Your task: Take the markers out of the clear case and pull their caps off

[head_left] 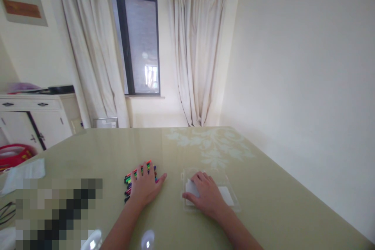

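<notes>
Two bare hands rest palm down on a glossy olive-green desk (272,191), seen from above and behind the forearms. The left hand (145,188) lies flat over a row of coloured felt-tip pens (135,173), covering their near ends. Its fingers (146,170) are stretched out and held close together, with the thumb spread out to the right and touching the desk. It grips nothing. The pens lie side by side near the middle of the desk, their red, green and dark caps showing past the fingertips on the left. The right hand (207,195) lies on a shallow clear plastic case (230,200) with a white insert, just to the right of the pens and apart from them. Its fingers (197,179) are slightly bent and loosely spread over the left part of the case, pinching nothing. A pale floral pattern (213,146) marks the desk beyond the case. Further back, cream curtains (193,47) frame a dark window (137,43). A white cabinet (32,121) stands at the left.
</notes>
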`<state>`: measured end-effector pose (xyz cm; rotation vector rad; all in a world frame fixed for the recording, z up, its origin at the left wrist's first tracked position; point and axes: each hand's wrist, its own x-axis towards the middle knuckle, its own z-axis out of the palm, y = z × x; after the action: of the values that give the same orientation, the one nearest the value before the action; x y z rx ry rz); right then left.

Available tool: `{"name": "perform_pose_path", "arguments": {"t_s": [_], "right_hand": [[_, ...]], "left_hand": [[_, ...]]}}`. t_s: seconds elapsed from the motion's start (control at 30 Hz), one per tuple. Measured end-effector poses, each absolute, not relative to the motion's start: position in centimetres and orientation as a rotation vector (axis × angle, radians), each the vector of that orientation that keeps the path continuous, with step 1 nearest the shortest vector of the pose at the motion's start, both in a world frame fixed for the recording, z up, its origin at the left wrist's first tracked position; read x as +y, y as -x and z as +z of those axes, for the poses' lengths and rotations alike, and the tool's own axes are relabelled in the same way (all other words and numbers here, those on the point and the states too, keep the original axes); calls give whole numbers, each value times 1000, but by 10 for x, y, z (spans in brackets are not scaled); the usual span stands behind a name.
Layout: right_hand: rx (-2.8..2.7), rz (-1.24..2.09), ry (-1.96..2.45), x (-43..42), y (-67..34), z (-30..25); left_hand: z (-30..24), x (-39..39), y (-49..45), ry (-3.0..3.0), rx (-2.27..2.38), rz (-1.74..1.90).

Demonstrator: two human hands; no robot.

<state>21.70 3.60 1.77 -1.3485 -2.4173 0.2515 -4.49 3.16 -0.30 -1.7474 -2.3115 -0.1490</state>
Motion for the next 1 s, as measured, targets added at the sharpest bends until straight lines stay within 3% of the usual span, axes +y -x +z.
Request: {"name": "perform_pose_path", "arguments": {"t_s": [0.6, 1.0], "right_hand": [[-2444, 310, 1288, 38, -220, 20], [-2451, 294, 1284, 38, -221, 17]], "left_hand": [[-10, 15, 12, 1820, -2197, -346], [1, 21, 31, 1821, -2288, -293]]}}
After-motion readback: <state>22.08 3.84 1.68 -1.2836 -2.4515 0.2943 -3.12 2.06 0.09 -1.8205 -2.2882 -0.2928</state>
